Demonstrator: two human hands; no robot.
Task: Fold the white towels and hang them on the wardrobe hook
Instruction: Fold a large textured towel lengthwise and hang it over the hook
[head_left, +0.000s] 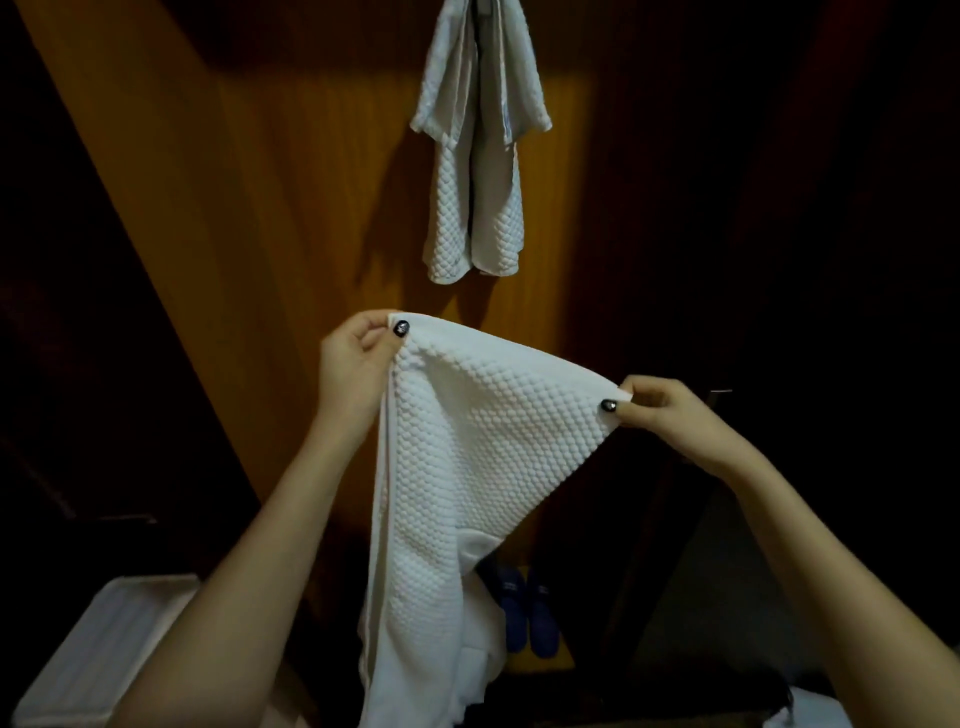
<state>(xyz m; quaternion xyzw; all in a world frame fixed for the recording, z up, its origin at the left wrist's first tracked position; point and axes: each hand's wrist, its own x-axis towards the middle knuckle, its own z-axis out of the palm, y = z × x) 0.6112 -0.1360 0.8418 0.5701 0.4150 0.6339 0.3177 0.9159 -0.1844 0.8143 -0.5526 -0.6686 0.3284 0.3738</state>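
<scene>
Head view: 2 bare hands hold 1 white towel (467, 467) up in front of a wooden wardrobe panel (291, 208). The left hand (358, 358) pinches the towel's upper left corner, its dark-nailed thumb pressed on the front of the cloth and its fingers curled behind. The right hand (670, 415) pinches the opposite corner the same way and sits lower, so the top edge slopes down to the right. From that edge the waffle-textured cloth hangs in a narrowing drape. It is bunched in long folds under the left hand, and its lower end runs out of the bottom of the frame.

A second white towel (475, 171) hangs on the panel above, well apart from the held one, folded over so that 2 lengths drop side by side. Its top is cut off by the frame edge, so the hook itself cannot be made out. Only bare wood lies between the 2 towels.

Low down, a pair of blue slippers (524, 618) stands on the wardrobe floor, partly hidden behind the held towel's right edge. A white ribbed cloth (98, 649) lies at lower left, under the left forearm. The right side of the scene is too dark to read.
</scene>
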